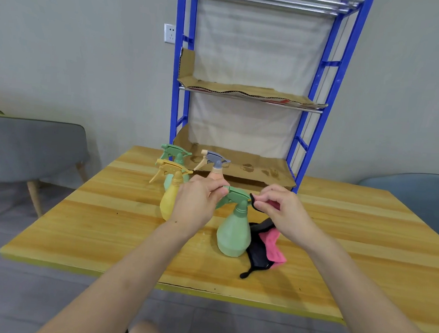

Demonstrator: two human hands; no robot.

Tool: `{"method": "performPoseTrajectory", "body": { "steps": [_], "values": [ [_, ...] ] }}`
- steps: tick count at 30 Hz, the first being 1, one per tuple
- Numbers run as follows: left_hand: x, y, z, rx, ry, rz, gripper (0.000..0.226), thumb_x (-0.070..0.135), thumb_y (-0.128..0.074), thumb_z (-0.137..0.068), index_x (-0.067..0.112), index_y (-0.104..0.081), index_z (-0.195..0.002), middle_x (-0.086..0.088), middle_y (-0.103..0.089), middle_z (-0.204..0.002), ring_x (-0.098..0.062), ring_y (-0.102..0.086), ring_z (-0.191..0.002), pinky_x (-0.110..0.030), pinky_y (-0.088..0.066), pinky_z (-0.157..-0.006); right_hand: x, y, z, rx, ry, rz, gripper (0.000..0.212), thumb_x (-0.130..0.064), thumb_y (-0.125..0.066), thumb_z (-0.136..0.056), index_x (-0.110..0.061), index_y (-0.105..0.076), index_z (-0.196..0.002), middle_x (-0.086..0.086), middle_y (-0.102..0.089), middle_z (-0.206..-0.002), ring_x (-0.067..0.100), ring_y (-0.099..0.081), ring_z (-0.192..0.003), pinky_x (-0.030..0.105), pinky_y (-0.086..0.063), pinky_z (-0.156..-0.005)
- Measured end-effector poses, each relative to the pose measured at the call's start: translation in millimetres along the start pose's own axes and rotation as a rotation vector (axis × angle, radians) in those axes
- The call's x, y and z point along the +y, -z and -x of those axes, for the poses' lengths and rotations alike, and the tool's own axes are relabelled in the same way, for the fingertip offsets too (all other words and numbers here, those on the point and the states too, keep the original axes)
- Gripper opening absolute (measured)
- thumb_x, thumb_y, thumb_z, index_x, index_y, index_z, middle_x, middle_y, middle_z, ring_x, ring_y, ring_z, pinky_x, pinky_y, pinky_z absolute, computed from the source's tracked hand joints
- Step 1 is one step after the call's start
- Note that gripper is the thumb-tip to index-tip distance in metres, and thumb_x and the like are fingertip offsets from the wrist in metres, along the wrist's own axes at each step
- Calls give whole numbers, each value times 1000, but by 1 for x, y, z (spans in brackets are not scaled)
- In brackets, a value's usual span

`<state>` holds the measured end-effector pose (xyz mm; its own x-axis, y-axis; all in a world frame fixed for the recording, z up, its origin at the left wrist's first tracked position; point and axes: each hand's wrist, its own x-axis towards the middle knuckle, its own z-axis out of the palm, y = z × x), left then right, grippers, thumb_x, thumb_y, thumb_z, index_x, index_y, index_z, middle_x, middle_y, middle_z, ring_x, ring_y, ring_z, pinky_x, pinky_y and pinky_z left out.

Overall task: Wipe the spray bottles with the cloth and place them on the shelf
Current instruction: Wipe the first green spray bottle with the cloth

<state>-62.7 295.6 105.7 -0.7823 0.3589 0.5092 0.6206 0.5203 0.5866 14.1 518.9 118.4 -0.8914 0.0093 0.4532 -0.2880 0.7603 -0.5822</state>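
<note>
Cloth (267, 249): pink and black, lower end lying on the wooden worktop (102, 236), touching the green bottle's right side.
Left hand (202, 199): fingers curled, pinching the green bottle (234, 233) by its trigger head; bottle upright.
Right hand (275, 210): fingertips pinching the cloth's upper edge, just beside the nozzle.
Behind: yellow bottle (170, 199), second green bottle (177, 157), peach bottle (215, 170), all upright.
Shelf (306, 147): blue, cardboard-lined, at the far edge.

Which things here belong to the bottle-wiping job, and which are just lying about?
Job: near green bottle, yellow bottle, far green bottle, peach bottle, cloth, shelf.
Lying about: grey chair, blue chair, wall socket.
</note>
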Motion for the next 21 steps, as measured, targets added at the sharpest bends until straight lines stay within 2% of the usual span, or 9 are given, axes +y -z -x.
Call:
{"method": "performPoseTrajectory", "body": {
  "steps": [3,6,10,15,18,21],
  "values": [
    [4,0,1,16,-34,-40,16,31,-58,-104,32,-75,-107,14,-70,-89,-20,-55,-97,-46,-49,-88,-4,-2,-7,14,52,36,7,-11,-76,-92,-16,-80,-89,-4,-63,-93,17,-60,-81,38,-50,-75],
    [4,1,1,15,-44,-75,16,30,-59,-104,31,-75,-108,17,-64,-85,-20,-55,-95,-47,-49,-86,-14,-11,-16,40,101,26,5,-13,-77,-92,-13,-81,-93,-5,-62,-92,20,-61,-84,39,-52,-76],
    [4,1,3,26,-49,-76,18,32,-59,-104,31,-75,-110,10,-74,-92,-21,-56,-96,-45,-49,-85,-19,-17,-19,48,138,33,6,-16,-76,-93,-14,-81,-95,-5,-63,-93,19,-61,-87,38,-52,-78],
    [5,5,5,29,-25,-79,19,35,-57,-104,36,-74,-111,12,-74,-97,-20,-56,-97,-43,-49,-84,-2,-2,-8,-9,18,37,14,-12,-73,-95,-15,-82,-105,-5,-66,-100,12,-63,-92,38,-53,-86],
    [9,6,6,20,-19,-99,19,35,-57,-105,36,-74,-111,16,-68,-91,-19,-55,-96,-41,-47,-82,2,8,-2,-71,-56,32,23,-12,-70,-98,-22,-80,-116,-7,-69,-105,6,-65,-97,30,-53,-90],
    [14,7,6,16,-7,-118,19,35,-57,-105,34,-74,-111,19,-57,-87,-21,-54,-96,-42,-47,-81,-5,16,-8,56,-80,-62,21,-15,-69,-98,-25,-80,-114,-12,-74,-106,-1,-67,-101,17,-50,-89]
  ]
}}
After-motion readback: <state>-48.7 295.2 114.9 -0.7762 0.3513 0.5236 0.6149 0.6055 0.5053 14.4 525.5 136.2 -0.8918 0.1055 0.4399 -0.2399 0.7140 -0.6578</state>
